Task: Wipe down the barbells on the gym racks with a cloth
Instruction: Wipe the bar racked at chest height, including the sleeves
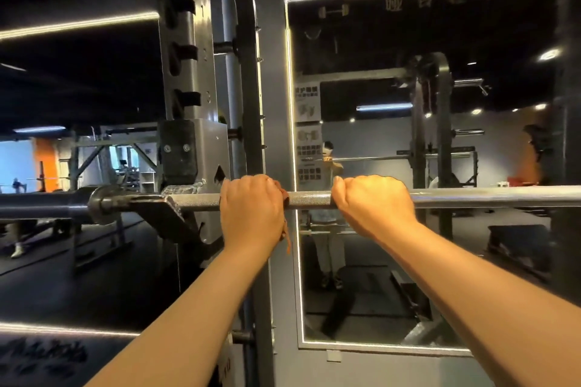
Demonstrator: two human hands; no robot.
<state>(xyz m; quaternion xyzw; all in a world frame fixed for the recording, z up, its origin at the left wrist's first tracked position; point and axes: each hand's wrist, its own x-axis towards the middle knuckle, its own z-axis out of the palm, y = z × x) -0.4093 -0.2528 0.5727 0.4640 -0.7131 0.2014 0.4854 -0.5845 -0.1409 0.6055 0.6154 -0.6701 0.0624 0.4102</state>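
Barbell (pixel 309 200) spans the whole view, level, its left end resting in a hook on the rack (pixel 188 72), with the dark sleeve sticking out beyond. Behind it hangs a wall mirror (pixel 408 245) edged by a light strip (the person at the bar is reflected there). Both hands reach over the shaft from above, near each other. The right hand (pixel 374 204) curls bare round the knurled steel. The left hand (pixel 251 210) clamps a cloth (pixel 285 195) against the bar; only an orange edge and a dangling strand show.
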